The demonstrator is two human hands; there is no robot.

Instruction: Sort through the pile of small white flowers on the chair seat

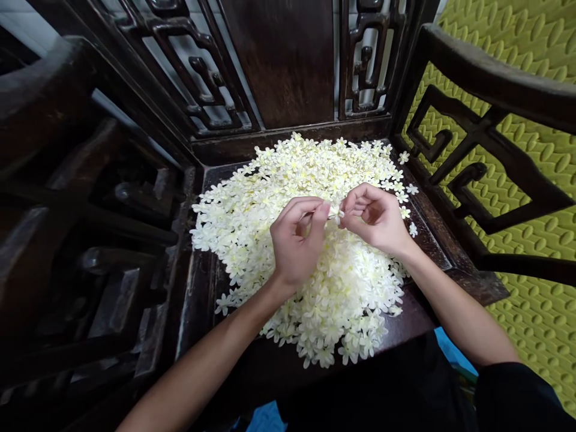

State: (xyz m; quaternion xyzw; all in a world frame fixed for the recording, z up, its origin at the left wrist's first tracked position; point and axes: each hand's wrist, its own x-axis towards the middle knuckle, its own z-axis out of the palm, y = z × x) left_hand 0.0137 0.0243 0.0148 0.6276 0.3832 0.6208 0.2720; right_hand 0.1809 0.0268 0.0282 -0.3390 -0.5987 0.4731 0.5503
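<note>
Nearest me, black clothing (pixel 369 390) runs along the bottom of my view, with bits of blue material (pixel 266 418) at its edge. Beyond it, the near edge of the dark wooden chair seat (pixel 407 318) shows to the right of the flower heap; that heap (pixel 252 222), made of small white blossoms with yellowish centers, bulges toward me and covers the middle of the seat.

Above the heap, I see the left hand (pixel 297 243) with thumb and index finger pinching a small white flower (pixel 335 213). The right hand (pixel 377 219) meets it from the right, its fingertips pressed together beside the flower (whether they grip it too, I cannot tell).

For sideways room, I have a narrow strip of wood left of the heap, before the left armrest (pixel 135 198). On the right, a strip dotted with loose blossoms (pixel 411 189) runs up to the openwork right armrest (pixel 490 138), with a yellow-green textured mat (pixel 540 240) beyond.

At the far side, the heap comes close to the carved chair back (pixel 288 66), so I see the least margin there.
</note>
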